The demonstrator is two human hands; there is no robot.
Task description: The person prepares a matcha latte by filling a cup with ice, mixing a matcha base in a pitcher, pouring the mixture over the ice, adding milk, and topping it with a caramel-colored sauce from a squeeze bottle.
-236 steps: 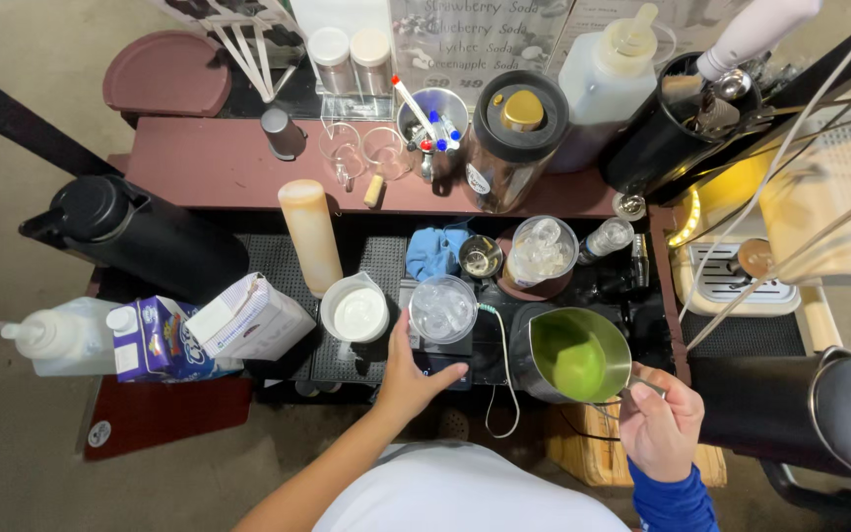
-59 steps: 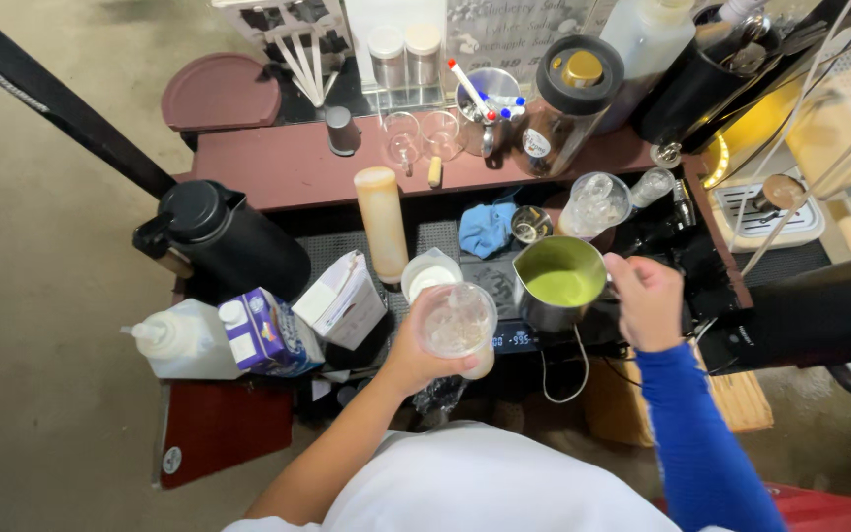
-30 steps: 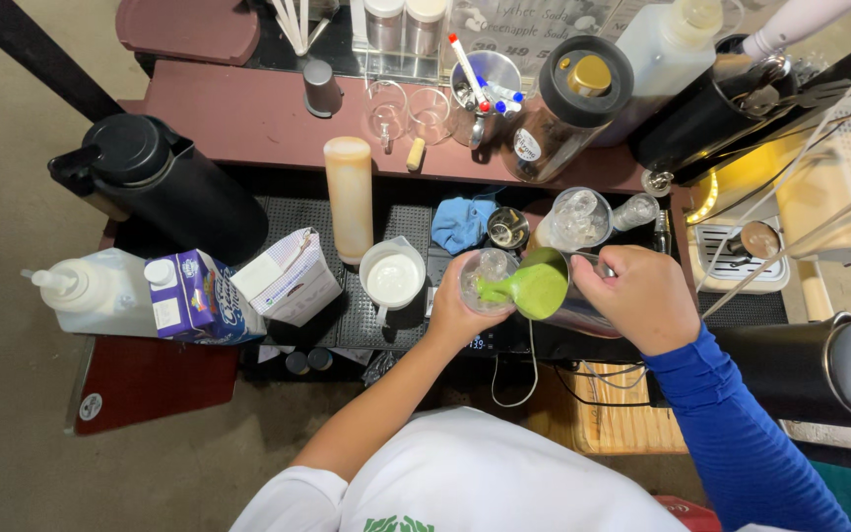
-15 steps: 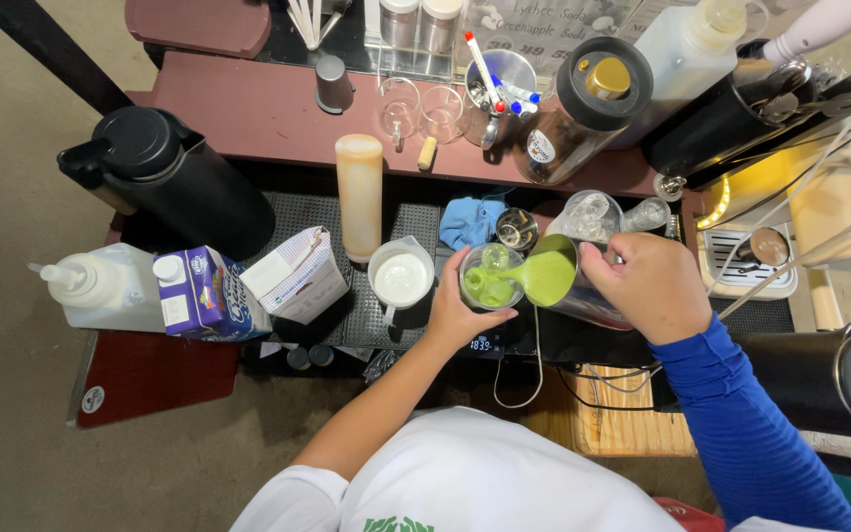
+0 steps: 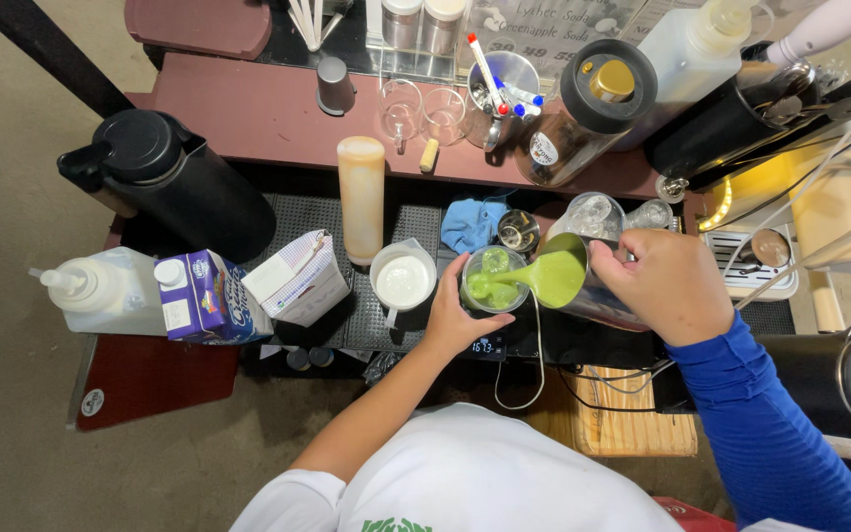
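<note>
Grip: left hand [image 5: 450, 315] wraps clear cup [image 5: 492, 280] on scale [image 5: 490, 345]; right hand [image 5: 664, 286] clenches tilted steel pitcher [image 5: 575, 282], green liquid streaming into cup.
Around: milk cup [image 5: 402, 280], blue cloth [image 5: 473, 223], cartons [image 5: 204, 296], black flask [image 5: 174, 182].
Hidden: pitcher handle under fingers; cup base behind the left hand.

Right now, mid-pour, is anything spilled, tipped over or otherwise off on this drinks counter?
Nothing stands out. The right hand tilts the metal pitcher and the green liquid runs into the clear cup that the left hand steadies. No green shows on the black mat. The milk cartons and white-filled jug stand upright.
</note>
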